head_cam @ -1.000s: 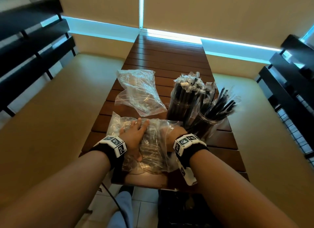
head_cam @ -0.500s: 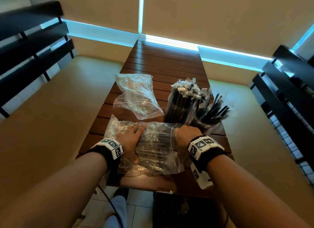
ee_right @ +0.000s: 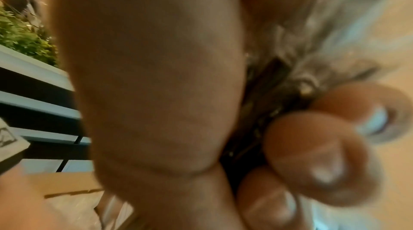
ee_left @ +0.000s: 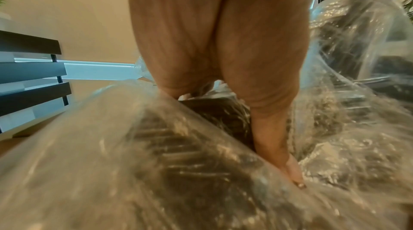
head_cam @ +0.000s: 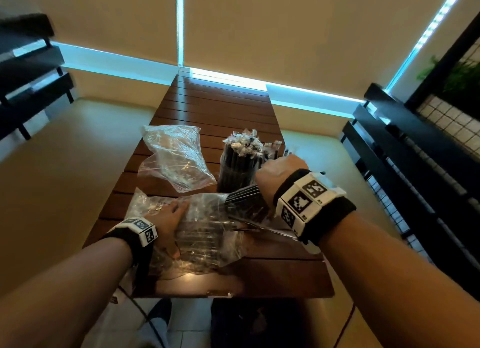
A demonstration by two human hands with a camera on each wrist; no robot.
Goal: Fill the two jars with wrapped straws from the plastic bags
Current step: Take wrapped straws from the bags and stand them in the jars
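Room: brown slat table (head_cam: 220,106) by a tan wall, dark benches on both sides.

Right fingers: the right hand (head_cam: 279,177) is curled tight round a bunch of black straws (head_cam: 245,199). In the right wrist view the fingers (ee_right: 312,154) and the thumb squeeze the dark bunch between them.

Bunch: its near end sticks out under the fist, toward the bag. Its long way runs up and away, from the bag toward the jars. It is up off the table.

Left fingers: the left hand (head_cam: 166,218) lies flat on the bag (head_cam: 207,233), fingers straight and close together. The thumb (ee_left: 288,163) pushes down into the plastic. It holds the bag down; it does not grab it.

Bag: it lies on the near end of the table, right under the left hand. More black straws show inside it. Its mouth is on the side by the right hand.

Full jar (head_cam: 241,166): it stands just behind the bag, packed with straws, white wrap ends on top.

Second jar: the right hand hides most of it. I cannot tell how full it is.

Nearer hand: the right hand is next to the jars, so I think it drops the bunch in, ends down.

Empty bag (head_cam: 176,158): it lies left of the full jar, crumpled.
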